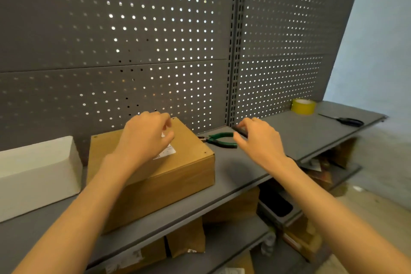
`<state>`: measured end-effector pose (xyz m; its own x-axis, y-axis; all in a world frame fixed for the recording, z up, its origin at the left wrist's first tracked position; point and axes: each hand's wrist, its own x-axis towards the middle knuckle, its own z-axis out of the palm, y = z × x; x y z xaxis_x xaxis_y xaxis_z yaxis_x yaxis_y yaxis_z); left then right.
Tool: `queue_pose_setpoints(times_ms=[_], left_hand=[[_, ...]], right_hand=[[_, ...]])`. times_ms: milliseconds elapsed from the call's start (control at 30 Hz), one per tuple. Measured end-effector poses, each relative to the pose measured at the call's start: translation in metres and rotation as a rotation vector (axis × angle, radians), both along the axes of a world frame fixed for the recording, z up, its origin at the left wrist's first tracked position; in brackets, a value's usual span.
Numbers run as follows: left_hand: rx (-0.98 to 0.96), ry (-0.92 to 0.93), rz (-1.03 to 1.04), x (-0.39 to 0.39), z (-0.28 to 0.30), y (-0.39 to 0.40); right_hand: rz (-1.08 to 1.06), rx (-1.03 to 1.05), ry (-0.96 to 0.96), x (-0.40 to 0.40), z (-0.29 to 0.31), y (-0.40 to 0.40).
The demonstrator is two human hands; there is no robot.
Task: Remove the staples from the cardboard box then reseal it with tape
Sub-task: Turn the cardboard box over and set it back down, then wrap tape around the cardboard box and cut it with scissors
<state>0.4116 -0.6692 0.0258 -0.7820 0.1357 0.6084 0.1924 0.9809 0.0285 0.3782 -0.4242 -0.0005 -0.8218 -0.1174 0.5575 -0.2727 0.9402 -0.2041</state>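
A brown cardboard box [182, 176] lies flat on the grey shelf [244, 162], with a white label on its lid and small dark staple marks near its corners. My left hand [144, 138] hovers over the lid by the label, fingers loosely curled and holding nothing. Green-handled pliers [220, 139] lie just right of the box. My right hand [258, 140] is above the pliers' handles, its fingertips on a small dark object [240, 130]; whether it grips the object is unclear. A yellow tape roll [303, 106] and black scissors [347, 120] sit far right.
A white box [37, 173] stands left of the cardboard box. A grey pegboard wall [155, 40] backs the shelf. Lower shelves hold several cardboard boxes [186, 238] and a dark bin [275, 204]. The shelf's front edge runs diagonally below the box.
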Motion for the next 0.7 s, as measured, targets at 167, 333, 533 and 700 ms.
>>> queue_pose_setpoints(times_ms=[167,333,533,700], left_hand=[[-0.018,-0.014,-0.092,-0.016,0.005,0.038],[-0.055,0.014,-0.165,-0.037,0.011,0.092],[-0.075,0.004,-0.248,-0.070,0.014,0.187],[-0.054,0.014,-0.296,-0.102,0.012,0.269]], right_hand=[[-0.062,-0.070,-0.009,-0.003,0.004,0.040],[-0.100,-0.106,-0.013,-0.009,0.002,0.096],[-0.178,-0.099,-0.037,-0.024,0.001,0.193],[-0.235,-0.106,-0.057,-0.043,0.000,0.272]])
